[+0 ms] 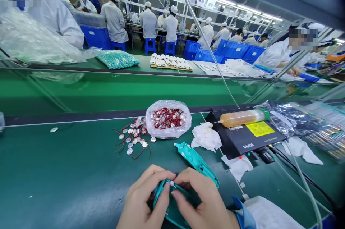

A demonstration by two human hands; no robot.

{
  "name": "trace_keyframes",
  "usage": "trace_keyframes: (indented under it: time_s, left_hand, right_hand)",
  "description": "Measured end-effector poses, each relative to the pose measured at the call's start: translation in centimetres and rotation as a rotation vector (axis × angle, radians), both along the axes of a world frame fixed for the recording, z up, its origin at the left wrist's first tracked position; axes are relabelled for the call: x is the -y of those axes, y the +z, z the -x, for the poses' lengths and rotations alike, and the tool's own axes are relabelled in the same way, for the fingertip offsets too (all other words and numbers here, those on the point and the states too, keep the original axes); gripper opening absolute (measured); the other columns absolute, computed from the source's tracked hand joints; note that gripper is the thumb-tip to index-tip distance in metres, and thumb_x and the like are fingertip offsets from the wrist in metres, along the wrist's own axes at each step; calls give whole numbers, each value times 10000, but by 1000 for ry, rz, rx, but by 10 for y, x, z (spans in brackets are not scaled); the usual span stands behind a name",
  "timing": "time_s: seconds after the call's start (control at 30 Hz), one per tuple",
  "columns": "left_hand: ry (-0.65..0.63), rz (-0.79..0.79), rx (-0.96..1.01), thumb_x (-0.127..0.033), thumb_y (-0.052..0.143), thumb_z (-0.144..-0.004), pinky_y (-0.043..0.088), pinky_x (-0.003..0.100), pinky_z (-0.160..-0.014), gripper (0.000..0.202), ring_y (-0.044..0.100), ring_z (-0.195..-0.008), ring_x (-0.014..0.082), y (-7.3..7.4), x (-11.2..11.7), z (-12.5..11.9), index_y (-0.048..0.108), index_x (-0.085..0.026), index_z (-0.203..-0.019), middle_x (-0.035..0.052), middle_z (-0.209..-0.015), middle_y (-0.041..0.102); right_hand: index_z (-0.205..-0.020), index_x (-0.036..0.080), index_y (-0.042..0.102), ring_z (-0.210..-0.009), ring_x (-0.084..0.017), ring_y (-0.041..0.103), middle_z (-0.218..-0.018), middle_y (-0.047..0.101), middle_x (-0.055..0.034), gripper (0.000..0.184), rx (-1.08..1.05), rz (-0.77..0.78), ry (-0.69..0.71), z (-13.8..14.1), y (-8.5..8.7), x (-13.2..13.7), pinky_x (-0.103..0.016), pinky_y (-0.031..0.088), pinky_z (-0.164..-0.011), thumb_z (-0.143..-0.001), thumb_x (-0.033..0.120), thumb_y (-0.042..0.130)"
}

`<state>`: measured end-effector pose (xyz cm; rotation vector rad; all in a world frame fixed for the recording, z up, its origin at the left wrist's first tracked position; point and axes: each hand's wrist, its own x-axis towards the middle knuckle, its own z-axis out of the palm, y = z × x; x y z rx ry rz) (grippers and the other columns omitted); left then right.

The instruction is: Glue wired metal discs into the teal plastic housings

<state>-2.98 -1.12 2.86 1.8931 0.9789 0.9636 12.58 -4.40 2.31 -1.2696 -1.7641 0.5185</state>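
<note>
Both my hands hold a teal plastic housing (161,195) low in the middle of the view. My left hand (142,200) grips its left side with the fingers curled round it. My right hand (202,204) pinches at its top edge, where a small white part sits between the fingertips. A second teal housing piece (196,162) lies on the green mat just beyond my hands. Further out lie loose silver discs with red and black wires (134,137) and a clear bag (168,119) holding more of them.
A black box with a yellow label (248,137) stands to the right, an amber-filled syringe (244,117) lying on it, cables running off it. Crumpled white wipes (206,137) lie beside it. A green conveyor (107,90) runs across; people in white coats work beyond it.
</note>
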Motion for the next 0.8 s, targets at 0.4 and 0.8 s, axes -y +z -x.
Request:
trace_keyframes:
  time_s: [0.4,0.8]
  left_hand:
    - [-29,-16,25,-110,507,-840,527,186,-633,221,646,-724,134,6,4,-3,673,-220,-936,30,-823,659]
    - [64,-109,-16,-100,544,-802,501,154,-592,227,635,-667,107,1,7,-4,602,-239,-972,-14,-812,657]
  right_hand:
    - [-841,225,550,-592,-113,597,-698,627,25,104,-38,-61,-26,0,2,3,-189,468,-557,-802,129,538]
    - [-812,202,573,-592,-122,601,-690,639,-3,86,-95,26,21,0,4,2,-206,457,-553,-839,145,514]
